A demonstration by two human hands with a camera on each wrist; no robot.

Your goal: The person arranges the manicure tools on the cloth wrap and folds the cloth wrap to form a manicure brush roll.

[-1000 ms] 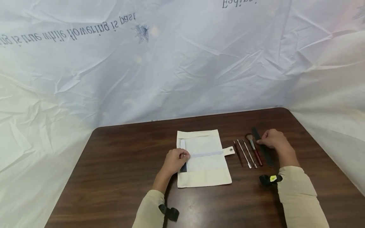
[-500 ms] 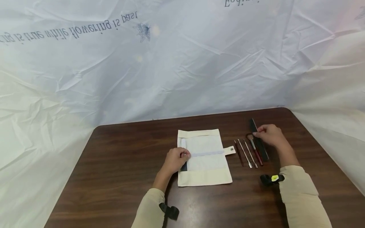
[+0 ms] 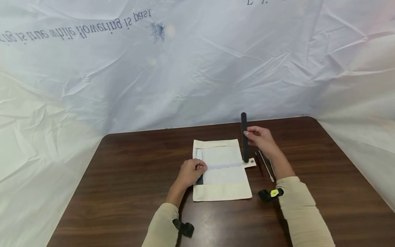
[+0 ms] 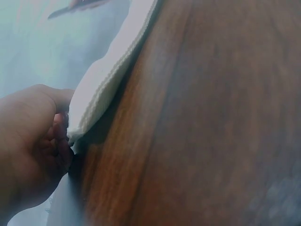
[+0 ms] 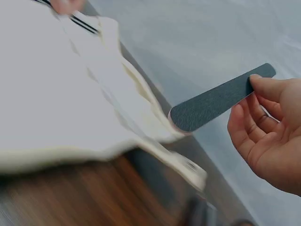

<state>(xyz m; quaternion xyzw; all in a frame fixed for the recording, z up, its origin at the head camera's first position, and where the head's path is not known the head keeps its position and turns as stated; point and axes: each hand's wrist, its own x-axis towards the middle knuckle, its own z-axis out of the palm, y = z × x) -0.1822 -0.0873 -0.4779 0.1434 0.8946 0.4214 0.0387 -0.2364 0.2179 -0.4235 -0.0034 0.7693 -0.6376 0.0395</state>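
The right hand (image 3: 261,140) pinches the file (image 5: 214,102), raised at the right edge of the pouch (image 3: 225,192), while the left hand (image 3: 189,171) grips the left edge, which in judgement needs firm holding so the file's end passes without snagging.

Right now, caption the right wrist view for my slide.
Right hand pinches a dark file near an open cream pouch.

Before me, a dark-brown, wood-grained table (image 3: 123,178) carries an open, cream rectangular fabric pouch (image 3: 225,176); at its three o'clock lie a slim reddish-brown tool (image 3: 259,165) and slender silver metal tools (image 3: 266,167).
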